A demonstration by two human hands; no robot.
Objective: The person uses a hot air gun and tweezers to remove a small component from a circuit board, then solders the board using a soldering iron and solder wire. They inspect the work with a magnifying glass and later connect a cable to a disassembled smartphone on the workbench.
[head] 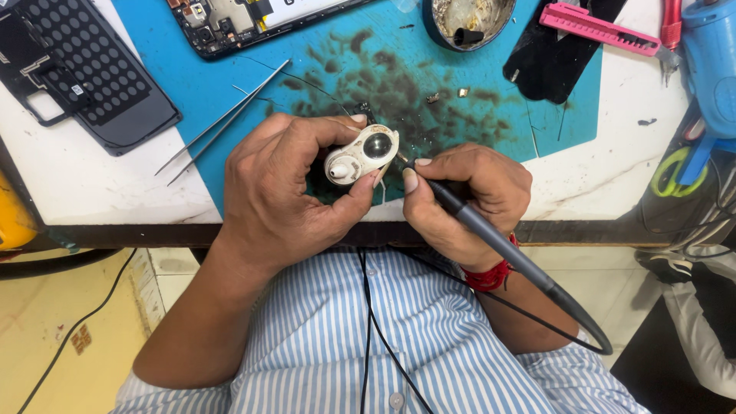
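Fingers (360, 121) of the left hand (280, 180) are clamped around a small white oval part (359, 156) with a round dark lens set in it; the thumb is pressed against its lower edge and the forefinger is curled over its top. The part is held just above the near edge of the bench (92, 184), over a soot-stained blue mat (337, 61). Fingers of the right hand (468, 192) are closed in a pen grip on a dark grey soldering iron (491, 234), whose tip is brought up against the right side of the white part. A cable is seen trailing from the iron's rear, down past a red thread band (491, 276) on the right wrist.

Just left of the left hand, a pair of metal tweezers (226, 119) is laid slantwise across the mat's edge. Further left and beyond, a black perforated back cover (92, 69) is lying on the white bench top. Straight beyond the fingers, an opened phone with its circuit board exposed (245, 19) is placed at the mat's far side. Beyond the right hand, a round tin of flux (468, 19) is set, with a pink tool (598, 29) lying on a black sheet to its right. At the far right a blue tool (709, 77) is partly shown.
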